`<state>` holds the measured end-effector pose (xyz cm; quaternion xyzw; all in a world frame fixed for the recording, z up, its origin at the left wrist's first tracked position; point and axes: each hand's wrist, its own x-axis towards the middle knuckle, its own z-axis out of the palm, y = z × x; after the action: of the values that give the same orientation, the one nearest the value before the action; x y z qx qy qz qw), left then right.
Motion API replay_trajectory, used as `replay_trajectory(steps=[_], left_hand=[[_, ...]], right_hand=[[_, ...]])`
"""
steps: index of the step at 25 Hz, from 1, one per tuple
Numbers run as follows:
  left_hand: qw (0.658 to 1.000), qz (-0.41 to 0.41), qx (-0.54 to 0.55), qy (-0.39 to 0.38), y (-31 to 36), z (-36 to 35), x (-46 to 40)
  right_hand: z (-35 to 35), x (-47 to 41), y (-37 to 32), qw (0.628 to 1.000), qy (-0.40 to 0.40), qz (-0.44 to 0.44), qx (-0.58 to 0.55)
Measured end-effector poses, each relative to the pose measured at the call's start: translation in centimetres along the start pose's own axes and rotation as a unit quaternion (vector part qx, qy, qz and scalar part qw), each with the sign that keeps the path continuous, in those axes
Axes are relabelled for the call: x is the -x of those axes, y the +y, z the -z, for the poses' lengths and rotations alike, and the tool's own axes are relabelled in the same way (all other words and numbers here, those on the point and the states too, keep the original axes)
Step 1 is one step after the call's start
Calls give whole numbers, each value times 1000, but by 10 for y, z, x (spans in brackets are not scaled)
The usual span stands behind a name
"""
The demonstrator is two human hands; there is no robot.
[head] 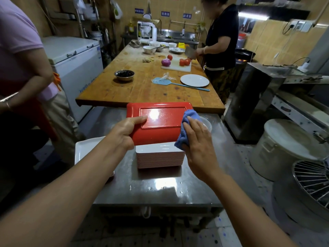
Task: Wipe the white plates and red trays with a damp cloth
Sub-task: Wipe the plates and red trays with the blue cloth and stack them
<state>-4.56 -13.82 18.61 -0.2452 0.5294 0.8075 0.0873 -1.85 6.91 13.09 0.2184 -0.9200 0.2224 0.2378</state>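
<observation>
Both hands are working: our left hand (122,134) is gripping the red tray (160,122), fingers clamped on its nine o'clock edge. Our right hand (197,139) is pressing the blue cloth (187,127) at three o'clock, fingers curled round it.

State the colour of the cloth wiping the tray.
The cloth is blue, seen in the head view.

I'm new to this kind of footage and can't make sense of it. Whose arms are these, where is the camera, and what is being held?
There is no machine here. One camera sits on a person's head, looking forward and down at their own hands. The left hand grips a red tray, turned underside up. The right hand presses a blue cloth against its edge. Below, on the steel table, sits a stack of trays. Beyond it, another person cuts tomatoes on a wooden table.
</observation>
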Motion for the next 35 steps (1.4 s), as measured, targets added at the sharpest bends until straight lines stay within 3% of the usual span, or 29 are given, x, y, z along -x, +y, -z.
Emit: replay_trajectory(steps=[4, 9, 13, 17, 22, 27, 29, 32, 35], left_hand=[[1000, -6, 24, -10, -8, -10, 7], [995, -27, 92, -26, -11, 4, 8], [992, -92, 83, -11, -18, 23, 11], [992, -91, 83, 29, -18, 48, 14], [990, -77, 105, 55, -18, 86, 15], [990, -73, 103, 68, -14, 118, 21], [990, -76, 91, 79, -15, 129, 23], [987, -102, 68, 108, -14, 145, 25], [975, -186, 25, 121, -9, 161, 22]], right_hand=[[-22, -8, -40, 999, 8, 36, 12], [-46, -19, -82, 996, -16, 63, -65], [-43, -44, -81, 993, -49, 66, -82], [-45, -61, -66, 995, -67, 43, -64], [-56, -58, -47, 988, -37, -33, -146], [-71, -59, -56, 948, -35, -165, -270], [-78, -57, -57, 943, -54, -197, -263], [-87, -55, -62, 947, -98, -219, -215], [-93, -61, -76, 934, -108, -225, -255]])
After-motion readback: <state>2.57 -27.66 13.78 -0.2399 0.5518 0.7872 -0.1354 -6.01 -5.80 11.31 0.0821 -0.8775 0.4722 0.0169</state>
